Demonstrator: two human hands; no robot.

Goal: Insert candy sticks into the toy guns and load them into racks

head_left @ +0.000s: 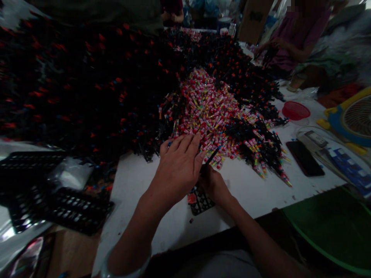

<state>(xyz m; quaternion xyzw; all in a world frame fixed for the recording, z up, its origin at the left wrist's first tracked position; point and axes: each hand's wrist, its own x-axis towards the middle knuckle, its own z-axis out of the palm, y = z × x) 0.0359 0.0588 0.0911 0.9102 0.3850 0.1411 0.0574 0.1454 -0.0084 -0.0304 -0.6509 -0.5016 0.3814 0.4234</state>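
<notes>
My left hand (pixel 181 164) reaches over the near edge of a pile of small candy tubes (pixel 205 104) in pink, red and yellow wrappers. Its back faces up and its fingers stretch forward, fairly flat; what lies under the palm is hidden. Close beside it, my right hand (pixel 216 185) is closed round a slim black plastic piece (pixel 213 156) that points up and to the right. Below both hands a black grid tray (pixel 203 204) lies on the white table (pixel 246 193), with a round orange-red part (pixel 191 198) at its left side.
A large heap of black plastic pieces with orange tips (pixel 87 85) covers the left. More black grid trays (pixel 78 208) lie at lower left. On the right are a phone (pixel 305 158), a red basket (pixel 296 111) and a fan (pixel 358 116). A co-worker (pixel 301 34) sits far right.
</notes>
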